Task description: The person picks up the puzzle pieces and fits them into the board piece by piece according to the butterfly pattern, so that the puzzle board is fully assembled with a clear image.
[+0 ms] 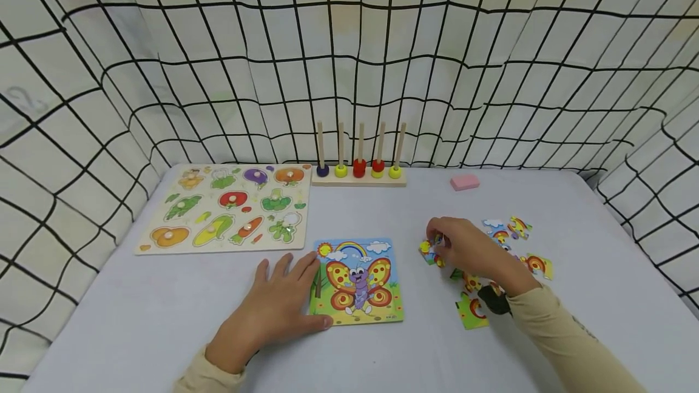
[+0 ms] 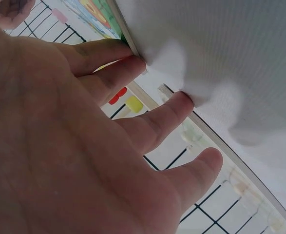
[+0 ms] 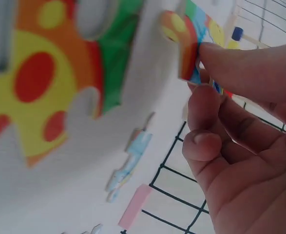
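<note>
A square butterfly picture board (image 1: 357, 284) lies flat on the table in the head view. My left hand (image 1: 270, 302) rests at its left edge, fingers spread and fairly straight, the thumb by the lower left corner. In the left wrist view, fingertips (image 2: 133, 61) touch the board's side. My right hand (image 1: 472, 253) is to the board's right. Its thumb and index finger pinch a colourful jigsaw piece (image 3: 186, 58), seen in the right wrist view. Around and under that hand lie several loose jigsaw pieces (image 1: 472, 311), some partly hidden by the forearm.
At the back left lies a vegetable peg puzzle board (image 1: 221, 208). Behind the butterfly board stands a wooden peg rack (image 1: 359, 181) with coloured beads. A pink block (image 1: 464, 182) sits at the back right. Black netting (image 1: 355, 59) encloses the white table (image 1: 415, 350) at the back and sides.
</note>
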Tool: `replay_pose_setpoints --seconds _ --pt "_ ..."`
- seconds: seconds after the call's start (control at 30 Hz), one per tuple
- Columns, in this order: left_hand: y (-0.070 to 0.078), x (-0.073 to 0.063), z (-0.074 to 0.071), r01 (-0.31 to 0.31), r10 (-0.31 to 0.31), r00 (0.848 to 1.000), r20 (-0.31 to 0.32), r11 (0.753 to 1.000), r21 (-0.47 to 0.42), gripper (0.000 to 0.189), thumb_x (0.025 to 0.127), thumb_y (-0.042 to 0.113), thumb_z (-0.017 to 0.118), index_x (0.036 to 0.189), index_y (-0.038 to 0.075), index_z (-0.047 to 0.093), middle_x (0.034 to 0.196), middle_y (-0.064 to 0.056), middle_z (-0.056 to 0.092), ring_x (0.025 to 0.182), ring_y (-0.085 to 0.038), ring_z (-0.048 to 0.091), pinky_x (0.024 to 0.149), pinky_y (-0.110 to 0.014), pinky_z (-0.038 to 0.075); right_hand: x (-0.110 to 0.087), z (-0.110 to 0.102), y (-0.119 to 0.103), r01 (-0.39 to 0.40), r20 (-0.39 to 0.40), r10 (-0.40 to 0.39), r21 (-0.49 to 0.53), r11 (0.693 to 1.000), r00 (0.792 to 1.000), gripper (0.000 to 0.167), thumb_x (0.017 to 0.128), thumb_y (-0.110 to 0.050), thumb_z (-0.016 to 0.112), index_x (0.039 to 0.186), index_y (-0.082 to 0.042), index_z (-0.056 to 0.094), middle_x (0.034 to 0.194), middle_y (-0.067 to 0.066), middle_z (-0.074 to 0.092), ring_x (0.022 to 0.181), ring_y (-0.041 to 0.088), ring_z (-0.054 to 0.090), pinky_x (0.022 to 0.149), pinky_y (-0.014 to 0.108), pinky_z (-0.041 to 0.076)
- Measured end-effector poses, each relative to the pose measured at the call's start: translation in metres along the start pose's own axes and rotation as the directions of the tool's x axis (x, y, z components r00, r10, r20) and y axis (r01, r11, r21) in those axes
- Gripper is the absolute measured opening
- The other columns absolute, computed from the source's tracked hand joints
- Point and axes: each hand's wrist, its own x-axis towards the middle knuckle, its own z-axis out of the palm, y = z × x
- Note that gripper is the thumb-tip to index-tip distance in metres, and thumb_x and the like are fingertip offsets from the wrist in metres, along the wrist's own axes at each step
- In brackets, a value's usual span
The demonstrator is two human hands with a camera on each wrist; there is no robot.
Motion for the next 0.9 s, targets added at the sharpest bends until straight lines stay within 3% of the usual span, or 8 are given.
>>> replay_pose_setpoints --seconds 0.17,0.43,0.9 --pt "0.000 -0.001 0.000 -0.002 0.002 1.000 -0.003 1.000 -0.009 0.106 0.085 0.063 0.084 0.162 0.004 0.044 0.171 -0.013 0.035 0.153 -0.053 0.028 0.115 -0.083 0.013 0.005 -0.007 -0.001 0.052 -0.032 -0.050 0.062 0.997 0.998 0.017 0.096 0.006 0.074 0.098 -0.011 0.070 0.088 -0.005 0.065 0.082 0.015 0.058 0.073 0.033 0.055" --pt "0.000 -0.002 -0.001 -0.010 0.010 1.000 -0.011 1.000 -0.009 0.105 0.085 0.063 0.084 0.162 0.003 0.044 0.171 -0.013 0.035 0.153 -0.053 0.028 0.115 -0.084 0.013 0.018 -0.007 -0.014 0.081 -0.016 -0.079 0.169 0.982 0.997 0.016 0.098 0.002 0.073 0.097 -0.014 0.071 0.088 -0.006 0.067 0.080 0.017 0.059 0.070 0.030 0.052" --pt "0.000 -0.002 0.000 -0.004 0.004 1.000 -0.001 1.000 0.022 0.105 0.086 0.064 0.082 0.161 0.002 0.045 0.172 -0.013 0.034 0.154 -0.052 0.027 0.116 -0.082 0.016 0.063 0.019 -0.071 0.087 0.039 -0.102 0.272 0.958 0.994 0.010 0.099 0.000 0.073 0.097 -0.009 0.070 0.087 -0.003 0.067 0.080 0.017 0.060 0.074 0.033 0.055"
